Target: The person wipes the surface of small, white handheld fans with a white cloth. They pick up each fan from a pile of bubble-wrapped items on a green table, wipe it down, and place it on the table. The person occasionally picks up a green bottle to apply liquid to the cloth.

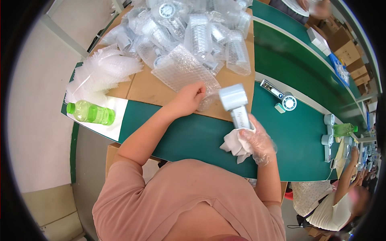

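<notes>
My left hand [195, 96] is bare and closed at the near end of a flat bubble-wrap bag [179, 68], pinching its edge. The bag lies on the cardboard in front of me. My right hand [259, 140] wears a clear plastic glove and grips a pale blue-grey handheld fan [235, 104] by its handle, head upward. A crumpled white cloth [237, 144] is bunched in the same hand around the handle's lower end. The fan is held tilted above the table, just right of the bag, and its lower end is hidden.
Bubble-wrapped fans [199, 38] pile up on the cardboard [148, 90]. Empty bubble-wrap bags [100, 72] and a green bottle [91, 113] are at left. Another fan [288, 102] lies right on the green table [295, 140], beside a low partition. A co-worker [335, 209] sits at right.
</notes>
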{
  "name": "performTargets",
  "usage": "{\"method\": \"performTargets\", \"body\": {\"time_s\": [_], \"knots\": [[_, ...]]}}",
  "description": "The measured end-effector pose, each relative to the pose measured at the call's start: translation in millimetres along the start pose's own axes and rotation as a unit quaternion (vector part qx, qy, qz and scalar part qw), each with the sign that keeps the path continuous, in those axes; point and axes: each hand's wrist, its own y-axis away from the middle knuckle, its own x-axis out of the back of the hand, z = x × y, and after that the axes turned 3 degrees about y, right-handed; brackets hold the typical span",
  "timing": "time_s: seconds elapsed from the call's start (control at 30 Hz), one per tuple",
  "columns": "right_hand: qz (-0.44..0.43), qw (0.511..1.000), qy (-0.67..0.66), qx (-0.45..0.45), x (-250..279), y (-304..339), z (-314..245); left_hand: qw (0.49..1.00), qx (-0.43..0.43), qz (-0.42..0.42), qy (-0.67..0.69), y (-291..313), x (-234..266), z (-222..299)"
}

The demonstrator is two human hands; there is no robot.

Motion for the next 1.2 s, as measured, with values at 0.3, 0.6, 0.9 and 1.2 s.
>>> {"method": "performTargets", "body": {"time_s": [0.3, 0.6, 0.9, 1.2], "knots": [[-0.025, 0.979, 0.148, -0.138, -27.9, -27.1, 5.7, 0.959, 0.165, 0.022, 0.228, 2.3, 17.7, 5.8], [0.059, 0.997, -0.048, -0.032, -42.8, -33.6, 22.2, 0.919, -0.279, 0.015, -0.277, 4.6, -20.5, 69.2], [-0.027, 0.982, -0.183, 0.039, -35.9, -15.5, 10.9, 0.963, -0.223, 0.146, -0.045, -11.8, 0.6, 68.4], [0.073, 0.950, -0.300, 0.050, -48.8, -10.9, 22.6, 0.978, -0.182, 0.096, -0.036, -6.0, -42.5, 58.5]]}}
